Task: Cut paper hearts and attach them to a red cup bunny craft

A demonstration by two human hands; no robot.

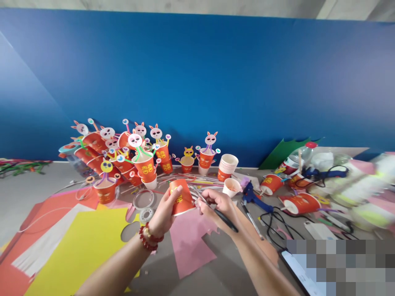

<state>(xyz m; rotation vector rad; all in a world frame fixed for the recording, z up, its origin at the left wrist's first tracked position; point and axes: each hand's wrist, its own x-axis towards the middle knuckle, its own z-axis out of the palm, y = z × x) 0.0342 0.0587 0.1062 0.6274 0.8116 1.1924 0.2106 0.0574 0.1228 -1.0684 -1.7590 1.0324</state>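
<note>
Two hands (166, 213) (216, 205) — left fingers clasping a red cup (181, 197), right pinching scissors (216, 209) — finished bunny cups (135, 158) behind.

Grey counter (37, 193): yellow paper (80, 250) at 8 o'clock, bunny cups (135, 158) at 11, glue gun (253, 197) at 3.

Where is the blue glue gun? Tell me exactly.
In the head view, the blue glue gun lies on the table right of the right hand, beside a small white cup.

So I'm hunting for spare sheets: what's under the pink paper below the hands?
The pink paper lies on the grey table. Its left edge sits beside the yellow sheet, apparently not on it. Anything beneath the pink paper is covered.
</note>
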